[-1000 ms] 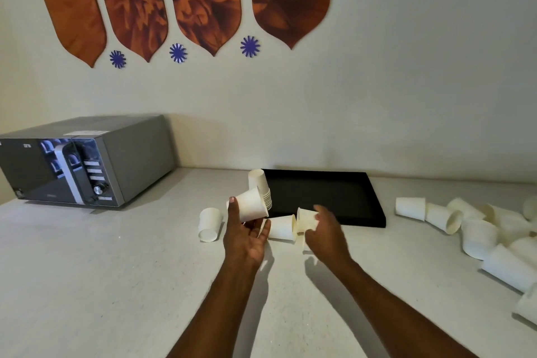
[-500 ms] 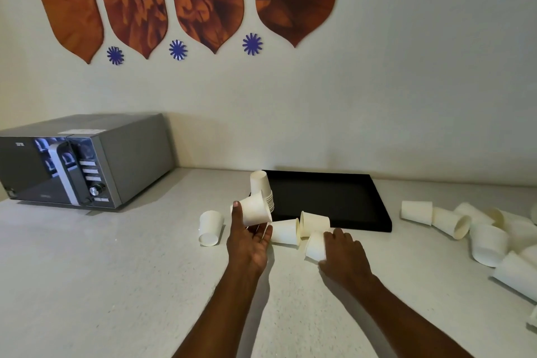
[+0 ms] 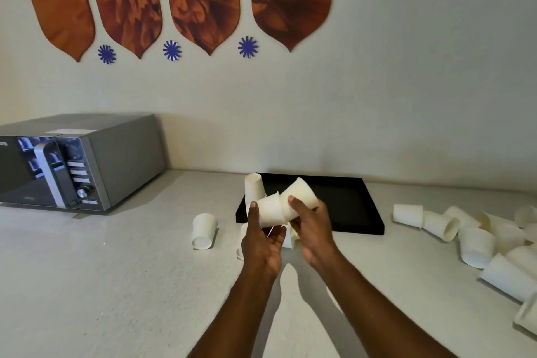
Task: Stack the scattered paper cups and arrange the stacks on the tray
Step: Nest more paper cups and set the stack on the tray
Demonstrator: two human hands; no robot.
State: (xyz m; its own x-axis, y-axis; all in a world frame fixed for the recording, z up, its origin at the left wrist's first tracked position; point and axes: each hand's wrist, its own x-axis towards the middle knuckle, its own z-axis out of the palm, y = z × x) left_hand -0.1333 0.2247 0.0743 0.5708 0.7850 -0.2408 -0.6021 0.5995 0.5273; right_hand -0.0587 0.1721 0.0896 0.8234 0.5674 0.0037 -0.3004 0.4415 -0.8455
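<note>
My left hand (image 3: 263, 244) grips a white paper cup (image 3: 270, 210) lying sideways, thumb on its left side. My right hand (image 3: 312, 225) holds a second paper cup (image 3: 300, 195), tilted, its mouth pressed against the first cup's rim. Both hands are raised just in front of the black tray (image 3: 345, 200). An upside-down stack of cups (image 3: 253, 186) stands at the tray's left corner. One cup (image 3: 203, 231) lies on its side left of my hands. Parts of other cups show under my hands, mostly hidden.
A heap of several loose cups (image 3: 476, 241) lies along the right side of the white counter. A grey microwave (image 3: 78, 163) stands at the back left against the wall. The wall runs right behind the tray.
My right hand picked a cup off the counter and lifted it up to the cup in my left hand. My left hand stayed shut on its cup and rose slightly.
</note>
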